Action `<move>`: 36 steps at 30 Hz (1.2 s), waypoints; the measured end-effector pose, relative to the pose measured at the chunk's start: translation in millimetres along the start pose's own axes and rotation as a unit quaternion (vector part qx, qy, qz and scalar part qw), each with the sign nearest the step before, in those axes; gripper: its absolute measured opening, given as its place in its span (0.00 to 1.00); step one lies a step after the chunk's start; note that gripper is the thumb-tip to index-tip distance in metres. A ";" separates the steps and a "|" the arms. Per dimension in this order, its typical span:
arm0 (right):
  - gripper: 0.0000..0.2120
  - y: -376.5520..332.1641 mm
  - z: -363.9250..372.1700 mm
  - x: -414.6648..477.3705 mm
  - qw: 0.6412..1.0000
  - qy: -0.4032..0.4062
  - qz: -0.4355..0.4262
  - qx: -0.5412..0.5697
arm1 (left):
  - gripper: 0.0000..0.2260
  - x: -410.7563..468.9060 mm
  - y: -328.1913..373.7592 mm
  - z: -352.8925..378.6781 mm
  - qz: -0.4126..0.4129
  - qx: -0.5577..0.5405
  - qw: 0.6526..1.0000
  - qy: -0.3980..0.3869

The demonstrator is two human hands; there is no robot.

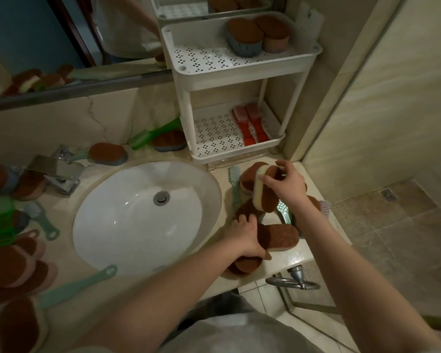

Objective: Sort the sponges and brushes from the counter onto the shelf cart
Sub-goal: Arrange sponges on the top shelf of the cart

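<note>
My right hand (284, 184) grips a yellow sponge with a brown scrub face (264, 193), lifted on edge above a pile of sponges right of the sink. My left hand (246, 235) holds a brown-topped sponge (278, 236) lying at the counter's front right corner, thumb curled under it. More brown sponges (247, 266) lie beneath. A teal brush (234, 184) and a second brush (283, 211) lie in the pile. The white shelf cart (239, 64) stands behind, with two sponges (245, 39) on its upper tray and two red brushes (250, 127) on the lower tray.
The white sink basin (127, 220) fills the counter's middle, with a chrome tap (54, 171) at its left. Several sponges and brushes (13, 266) crowd the left counter, and a green brush (153, 135) lies by the wall. A chrome towel ring (290, 280) hangs below the counter edge. Tiled floor lies right.
</note>
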State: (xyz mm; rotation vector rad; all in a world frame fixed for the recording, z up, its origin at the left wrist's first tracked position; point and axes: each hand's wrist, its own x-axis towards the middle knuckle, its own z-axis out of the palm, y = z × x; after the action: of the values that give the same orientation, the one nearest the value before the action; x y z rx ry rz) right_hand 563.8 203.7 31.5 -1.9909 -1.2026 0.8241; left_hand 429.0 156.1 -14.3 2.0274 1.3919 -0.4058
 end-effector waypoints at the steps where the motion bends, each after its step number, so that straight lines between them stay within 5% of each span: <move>1: 0.29 0.6 0.5 -1.7 1.000 0.007 0.002 0.002 | 0.44 -2.0 0.9 0.3 0.000 -0.008 1.000 0.004; 8: 0.26 -15.8 -0.8 -4.8 0.997 0.054 -0.003 0.054 | 0.44 -10.7 -15.5 -37.1 -0.025 -0.203 0.975 0.083; 17: 0.21 -101.4 -5.8 6.2 0.978 0.096 -0.109 0.148 | 0.38 -35.9 -47.3 -150.0 -0.018 -0.384 0.882 0.274; 25: 0.17 -188.0 -20.6 21.4 0.939 0.134 -0.211 0.236 | 0.33 -69.4 -47.9 -251.1 0.064 -0.416 0.793 0.441; 32: 0.24 -262.1 -32.7 64.8 0.937 0.123 -0.220 0.243 | 0.36 -53.9 -51.8 -330.2 0.046 -0.418 0.790 0.447; 36: 0.20 -284.3 -20.9 101.1 0.957 0.118 -0.224 0.142 | 0.39 -34.3 -60.1 -355.7 0.003 -0.419 0.798 0.433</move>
State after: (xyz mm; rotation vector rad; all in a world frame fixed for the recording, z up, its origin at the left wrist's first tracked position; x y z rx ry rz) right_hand 478.6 392.9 251.5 -1.4573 -1.2484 0.4811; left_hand 325.2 378.6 252.1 1.4259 1.6151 1.1238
